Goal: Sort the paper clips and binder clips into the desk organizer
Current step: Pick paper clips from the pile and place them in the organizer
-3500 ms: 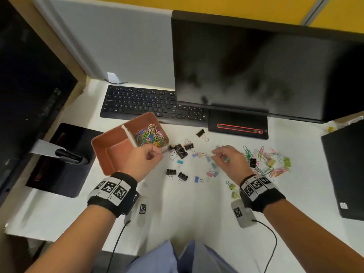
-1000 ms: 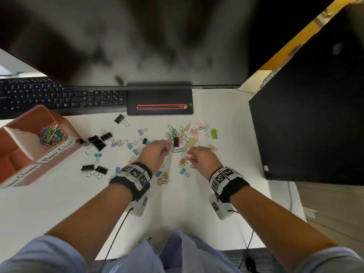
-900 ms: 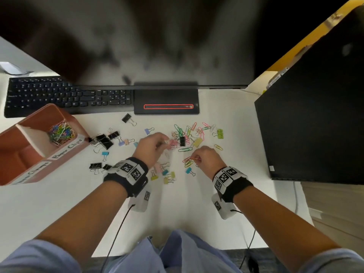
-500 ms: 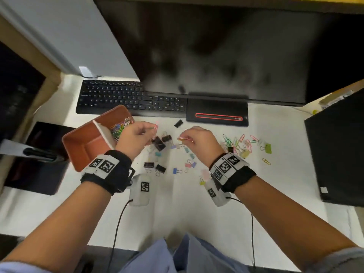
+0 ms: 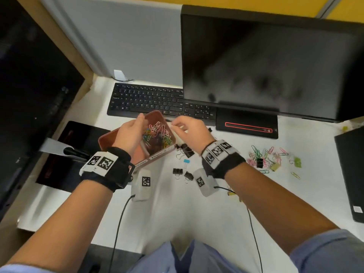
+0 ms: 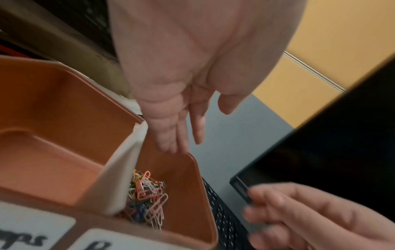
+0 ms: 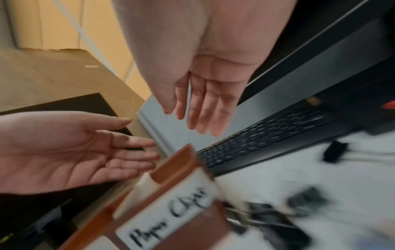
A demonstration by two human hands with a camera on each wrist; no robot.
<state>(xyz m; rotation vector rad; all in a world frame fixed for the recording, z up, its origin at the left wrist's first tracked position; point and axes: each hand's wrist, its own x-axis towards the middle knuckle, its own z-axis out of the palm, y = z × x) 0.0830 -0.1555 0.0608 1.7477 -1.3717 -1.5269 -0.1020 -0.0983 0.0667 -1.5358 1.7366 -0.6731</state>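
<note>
The brown desk organizer [image 5: 116, 135] stands left of centre, split by a white divider [image 6: 119, 177]. Its right compartment, labelled "Paper Clips" [image 7: 171, 218], holds a heap of coloured paper clips [image 5: 158, 133]. My left hand [image 5: 130, 133] hovers over the organizer with straight fingers [image 6: 177, 133] and holds nothing. Just right of the rim, my right hand [image 5: 187, 127] is also empty, its fingers [image 7: 203, 115] spread. Loose paper clips [image 5: 269, 156] lie at the right. Black binder clips [image 5: 186, 150] and a blue one [image 5: 186, 161] lie between the hands.
A black keyboard [image 5: 157, 101] lies right behind the organizer, with a monitor [image 5: 266, 62] and its base [image 5: 246, 125] to the right. A black case [image 5: 352, 170] sits at the right edge of the desk and a black pad [image 5: 65, 152] at the left.
Both hands have moved from the loose pile to the organizer's paper clip compartment. Their pinched fingers have opened, and pink clips now lie on top of the heap.
</note>
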